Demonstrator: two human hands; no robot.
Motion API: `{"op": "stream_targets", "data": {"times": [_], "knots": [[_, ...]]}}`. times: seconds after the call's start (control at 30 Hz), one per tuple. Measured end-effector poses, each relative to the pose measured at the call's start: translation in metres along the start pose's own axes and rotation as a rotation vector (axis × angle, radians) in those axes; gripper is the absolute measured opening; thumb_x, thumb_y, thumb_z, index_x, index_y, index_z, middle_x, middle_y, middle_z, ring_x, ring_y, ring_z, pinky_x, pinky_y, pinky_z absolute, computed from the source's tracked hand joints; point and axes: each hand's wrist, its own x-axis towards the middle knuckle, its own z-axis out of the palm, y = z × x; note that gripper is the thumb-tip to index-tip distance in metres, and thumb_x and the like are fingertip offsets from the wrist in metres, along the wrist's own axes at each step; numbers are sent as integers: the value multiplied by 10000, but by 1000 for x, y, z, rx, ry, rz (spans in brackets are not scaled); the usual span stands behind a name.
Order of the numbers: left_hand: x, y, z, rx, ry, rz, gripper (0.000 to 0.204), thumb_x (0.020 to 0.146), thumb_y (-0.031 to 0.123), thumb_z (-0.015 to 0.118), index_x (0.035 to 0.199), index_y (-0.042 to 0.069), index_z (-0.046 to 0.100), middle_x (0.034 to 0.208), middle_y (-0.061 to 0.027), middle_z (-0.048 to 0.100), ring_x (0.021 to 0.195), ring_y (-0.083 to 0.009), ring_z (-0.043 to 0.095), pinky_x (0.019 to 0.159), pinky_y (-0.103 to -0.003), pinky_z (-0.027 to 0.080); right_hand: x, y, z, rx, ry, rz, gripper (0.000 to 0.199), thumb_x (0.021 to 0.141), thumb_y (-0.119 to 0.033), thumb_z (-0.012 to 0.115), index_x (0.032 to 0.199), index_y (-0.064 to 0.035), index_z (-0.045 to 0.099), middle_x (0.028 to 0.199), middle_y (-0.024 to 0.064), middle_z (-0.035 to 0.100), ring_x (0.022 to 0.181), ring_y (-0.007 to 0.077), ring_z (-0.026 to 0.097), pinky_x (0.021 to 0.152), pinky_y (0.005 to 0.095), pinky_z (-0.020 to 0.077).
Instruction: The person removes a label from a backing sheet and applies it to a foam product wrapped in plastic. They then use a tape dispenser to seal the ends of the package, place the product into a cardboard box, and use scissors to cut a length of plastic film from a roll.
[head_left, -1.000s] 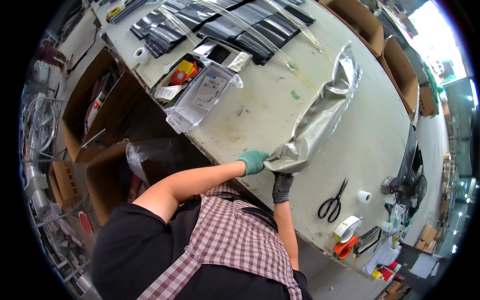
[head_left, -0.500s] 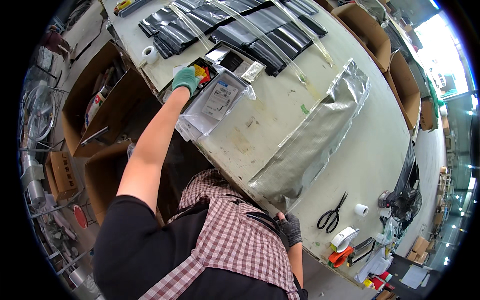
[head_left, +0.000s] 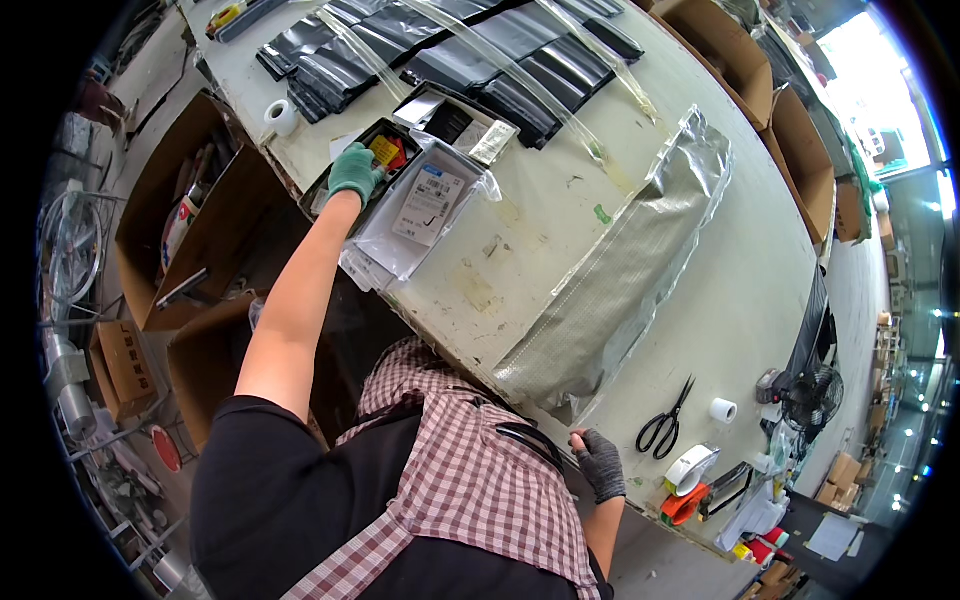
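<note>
My left hand [head_left: 352,178], in a green glove, reaches into a dark tray [head_left: 322,190] at the table's left edge. Its fingers are bent together, and their tips are partly hidden. Beside them in the tray lie small yellow and red packets [head_left: 388,151]. A clear plastic box [head_left: 410,240] with printed white labels stands just right of the tray. My right hand [head_left: 602,462], in a dark grey glove with bare fingertips, is closed at the table's near edge; what it may hold is hidden. Near it is the lower end of a long silver-grey woven sleeve [head_left: 625,290] lying flat.
Black plastic bags [head_left: 470,60] lie under clear strips at the far side. Black scissors [head_left: 660,425], a white roll [head_left: 723,410], tape rolls [head_left: 690,468] and a small fan [head_left: 812,398] are on the right. Cardboard boxes [head_left: 190,230] stand left of the table.
My left hand has drawn slightly back and down over the tray, showing more of the packets. My right hand has moved right, away from the sleeve's near corner.
</note>
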Motion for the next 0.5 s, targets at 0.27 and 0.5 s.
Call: {"op": "stream_targets", "data": {"times": [0.27, 0.5], "knots": [[4, -3, 13, -42, 155, 53, 106, 767, 152, 604, 797, 51, 617, 890, -148, 580, 806, -349, 590, 716, -440, 487, 8, -70, -37, -144, 173, -215, 231, 899, -247, 576, 977, -38, 636, 841, 142, 650, 777, 267, 638, 703, 354, 494], [-7, -1, -11, -198, 313, 12, 110, 765, 139, 625, 820, 69, 560, 899, -156, 576, 792, -371, 575, 683, -446, 475, 37, -118, -26, -305, 130, -387, 237, 873, -223, 599, 1052, -70, 616, 862, 135, 651, 797, 280, 637, 723, 356, 497]]}}
